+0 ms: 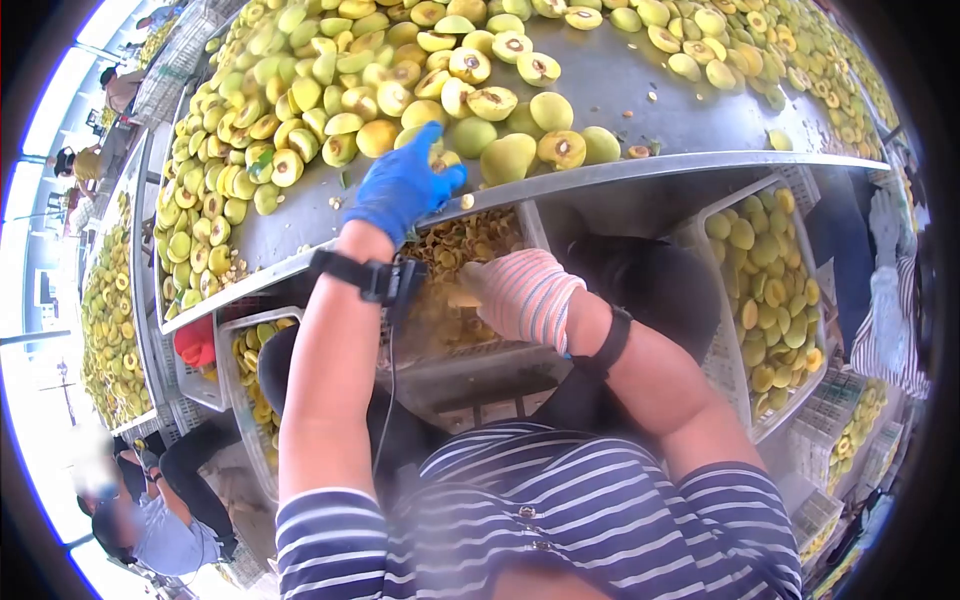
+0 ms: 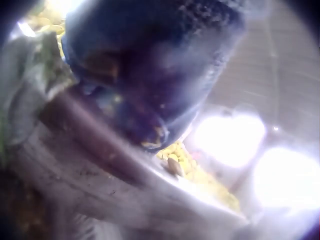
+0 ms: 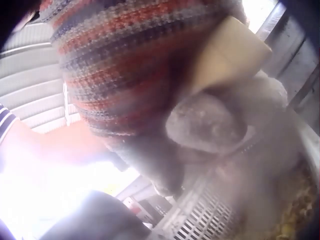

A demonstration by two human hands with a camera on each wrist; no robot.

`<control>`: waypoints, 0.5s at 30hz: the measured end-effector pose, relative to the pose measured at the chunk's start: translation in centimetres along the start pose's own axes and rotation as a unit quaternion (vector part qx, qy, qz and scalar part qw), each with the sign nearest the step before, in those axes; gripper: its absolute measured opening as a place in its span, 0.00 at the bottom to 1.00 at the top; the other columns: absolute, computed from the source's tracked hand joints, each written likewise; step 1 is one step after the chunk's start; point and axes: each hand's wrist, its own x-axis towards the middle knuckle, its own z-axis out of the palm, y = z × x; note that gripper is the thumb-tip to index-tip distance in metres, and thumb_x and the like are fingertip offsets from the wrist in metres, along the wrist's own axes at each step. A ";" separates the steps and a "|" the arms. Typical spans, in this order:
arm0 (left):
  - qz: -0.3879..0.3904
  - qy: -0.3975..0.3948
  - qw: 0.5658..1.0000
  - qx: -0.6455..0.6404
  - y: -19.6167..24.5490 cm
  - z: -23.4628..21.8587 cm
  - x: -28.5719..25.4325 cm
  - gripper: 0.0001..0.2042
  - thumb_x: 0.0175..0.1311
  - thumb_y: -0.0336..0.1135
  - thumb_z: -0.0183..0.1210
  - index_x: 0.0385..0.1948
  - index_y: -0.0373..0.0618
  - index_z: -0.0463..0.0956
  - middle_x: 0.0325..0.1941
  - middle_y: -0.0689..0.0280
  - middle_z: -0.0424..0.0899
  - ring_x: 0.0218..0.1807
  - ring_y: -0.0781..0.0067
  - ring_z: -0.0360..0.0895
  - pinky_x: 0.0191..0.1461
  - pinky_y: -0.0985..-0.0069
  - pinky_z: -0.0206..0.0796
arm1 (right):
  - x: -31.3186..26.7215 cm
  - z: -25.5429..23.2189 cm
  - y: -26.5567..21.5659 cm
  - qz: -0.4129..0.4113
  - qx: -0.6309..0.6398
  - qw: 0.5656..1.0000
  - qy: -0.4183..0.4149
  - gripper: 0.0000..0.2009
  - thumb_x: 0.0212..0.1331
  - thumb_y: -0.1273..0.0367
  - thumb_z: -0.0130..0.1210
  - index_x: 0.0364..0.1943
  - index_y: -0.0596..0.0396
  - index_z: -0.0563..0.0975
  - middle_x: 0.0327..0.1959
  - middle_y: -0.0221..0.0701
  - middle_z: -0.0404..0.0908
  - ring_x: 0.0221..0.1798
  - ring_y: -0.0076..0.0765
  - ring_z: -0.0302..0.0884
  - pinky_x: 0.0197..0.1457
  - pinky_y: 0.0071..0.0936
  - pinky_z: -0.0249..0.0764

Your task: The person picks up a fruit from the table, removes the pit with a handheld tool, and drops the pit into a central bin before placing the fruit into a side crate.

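In the head view my left hand point(image 1: 405, 190), in a blue glove, reaches over the table's front edge with the index finger straight. Its fingers spread at a halved yellow-green apricot point(image 1: 445, 158) by the rim of the pile. The left wrist view shows that glove point(image 2: 150, 70) dark and blurred above the metal edge. My right hand point(image 1: 530, 295), in a striped knit glove, is over a crate of brown-yellow scraps point(image 1: 470, 240). Its fingers grip a pale tan, flat-ended handle point(image 3: 230, 55), seen close in the right wrist view; the rest of it is hidden.
Many halved apricots point(image 1: 300, 100) cover the metal table point(image 1: 600, 95), whose raised lip point(image 1: 640, 170) runs in front of me. Crates of apricots stand at my right point(image 1: 765, 290) and left point(image 1: 255, 370). Other people sit at far left; a striped sleeve point(image 1: 895, 330) shows at right.
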 end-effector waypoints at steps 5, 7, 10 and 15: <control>-0.073 -0.068 0.966 -0.238 -1.3 -0.9 0.1 0.20 0.53 0.42 0.69 0.46 0.43 0.82 0.40 0.62 0.85 0.40 0.74 0.81 0.49 0.77 0.72 | -1.6 -2.6 0.8 0.050 0.073 0.995 0.052 0.14 0.56 0.65 0.58 0.42 0.59 0.76 0.32 0.47 0.83 0.39 0.56 0.82 0.43 0.45 0.76; -0.047 -0.025 0.909 -0.412 -3.1 -2.3 -2.3 0.16 0.56 0.33 0.64 0.46 0.37 0.80 0.40 0.64 0.84 0.42 0.75 0.81 0.50 0.79 0.73 | -1.2 -2.9 0.3 0.077 0.166 0.972 0.145 0.16 0.57 0.64 0.58 0.45 0.59 0.75 0.32 0.48 0.83 0.40 0.58 0.81 0.43 0.47 0.75; -0.031 -0.005 0.793 -0.608 -3.5 -3.1 -6.8 0.16 0.59 0.32 0.59 0.47 0.33 0.77 0.44 0.58 0.83 0.48 0.66 0.81 0.56 0.72 0.73 | 1.5 -0.8 -1.1 0.036 0.278 0.935 0.218 0.22 0.57 0.59 0.59 0.50 0.60 0.72 0.35 0.52 0.82 0.44 0.61 0.79 0.46 0.48 0.75; -0.032 0.170 0.621 -0.764 -0.8 -0.5 -10.6 0.15 0.72 0.40 0.50 0.46 0.36 0.75 0.50 0.50 0.79 0.53 0.53 0.79 0.55 0.57 0.75 | 4.7 -0.2 -5.0 0.029 0.343 0.930 0.132 0.24 0.52 0.64 0.64 0.51 0.60 0.73 0.42 0.52 0.81 0.50 0.61 0.78 0.51 0.45 0.75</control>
